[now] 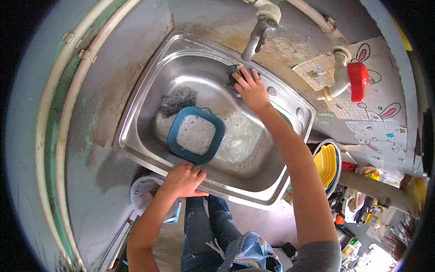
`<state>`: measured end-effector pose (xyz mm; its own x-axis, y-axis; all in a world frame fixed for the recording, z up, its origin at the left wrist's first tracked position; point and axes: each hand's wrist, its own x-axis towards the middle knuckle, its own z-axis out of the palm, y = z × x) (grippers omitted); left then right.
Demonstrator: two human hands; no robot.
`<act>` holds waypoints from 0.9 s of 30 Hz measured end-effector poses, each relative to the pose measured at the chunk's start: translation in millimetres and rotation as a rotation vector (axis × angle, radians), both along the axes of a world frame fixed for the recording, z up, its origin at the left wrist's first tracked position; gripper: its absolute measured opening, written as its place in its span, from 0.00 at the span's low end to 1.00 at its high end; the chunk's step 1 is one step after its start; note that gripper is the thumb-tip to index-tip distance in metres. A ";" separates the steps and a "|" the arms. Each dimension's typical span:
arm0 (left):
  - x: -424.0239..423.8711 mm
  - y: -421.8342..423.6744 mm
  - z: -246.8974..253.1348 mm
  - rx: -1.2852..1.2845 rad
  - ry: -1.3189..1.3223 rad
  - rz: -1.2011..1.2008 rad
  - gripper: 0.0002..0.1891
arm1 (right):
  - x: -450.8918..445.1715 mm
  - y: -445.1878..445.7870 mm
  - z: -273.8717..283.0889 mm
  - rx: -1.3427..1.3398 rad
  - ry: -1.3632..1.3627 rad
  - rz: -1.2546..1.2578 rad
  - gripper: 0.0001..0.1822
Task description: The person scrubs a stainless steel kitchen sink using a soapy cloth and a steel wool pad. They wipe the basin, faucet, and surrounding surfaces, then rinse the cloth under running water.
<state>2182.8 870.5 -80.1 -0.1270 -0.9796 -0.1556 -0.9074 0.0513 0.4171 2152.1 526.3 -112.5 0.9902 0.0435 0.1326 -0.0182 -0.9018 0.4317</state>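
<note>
My right hand (251, 90) reaches to the back wall of the stainless steel sink (144, 159), fingers pressed over a dark scrubbing pad (233, 70) just below the tap spout. Most of the pad is hidden beneath the fingers. With its fingers curled over the front rim, my left hand (185, 180) grips the sink near a blue plastic basin (174, 142). That basin stands in the sink, holding foamy white suds (196, 134). Soapy water (243, 146) covers part of the sink floor. A dark speckled patch shows behind the basin; I cannot tell what it is.
Above the back rim hangs a metal tap (253, 42); a red-handled tap (357, 81) juts out farther right. A yellow strainer basket (325, 166) sits in a metal bowl right of the sink. Below the front left is a plastic bucket (144, 193). Pipes (64, 146) run along the left wall.
</note>
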 end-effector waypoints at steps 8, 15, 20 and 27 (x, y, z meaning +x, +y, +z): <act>0.6 5.2 -3.4 -0.042 0.040 0.045 0.28 | -72.5 -6.0 23.3 0.209 0.080 -0.004 0.08; -0.5 1.8 -2.0 0.060 0.038 0.018 0.29 | -124.5 25.4 19.9 0.571 0.121 -0.258 0.09; 0.4 6.4 -3.0 0.023 0.022 0.028 0.30 | -58.3 124.2 15.8 1.107 -0.022 -0.080 0.20; 10.4 8.3 -6.6 0.002 -0.016 -0.009 0.31 | 0.5 185.4 -80.1 0.873 0.165 -0.461 0.18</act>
<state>2193.2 878.8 -86.7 -0.1336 -0.9781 -0.1593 -0.9134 0.0592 0.4026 2152.7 711.6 -192.6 0.8949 -0.3963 -0.2051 -0.4452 -0.8243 -0.3497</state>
